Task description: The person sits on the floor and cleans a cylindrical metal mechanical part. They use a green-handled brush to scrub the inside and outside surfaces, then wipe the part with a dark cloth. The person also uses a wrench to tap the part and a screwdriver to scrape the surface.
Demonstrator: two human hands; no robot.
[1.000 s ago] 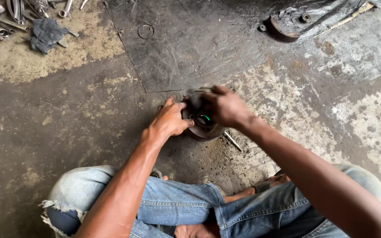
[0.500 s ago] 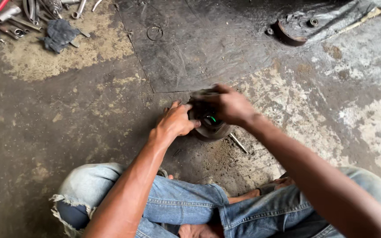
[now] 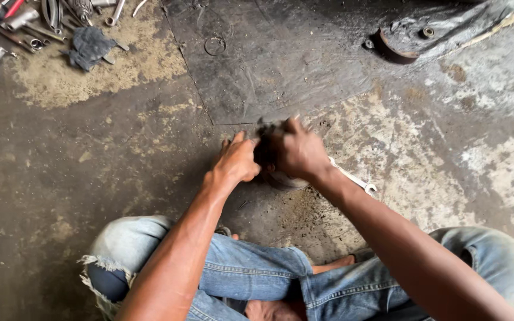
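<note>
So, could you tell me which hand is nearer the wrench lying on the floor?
Right. The right hand is just beside the wrench; the left hand sits farther away, beyond the round metal part.

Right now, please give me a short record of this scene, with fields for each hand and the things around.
left hand: grips the left side of the round metal part
right hand: covers the part from above
part: on the floor, mostly hidden
wrench: on the floor, just right of the part
tools: heap at far left
rag: beside the tools
mat: beyond the hands
</note>
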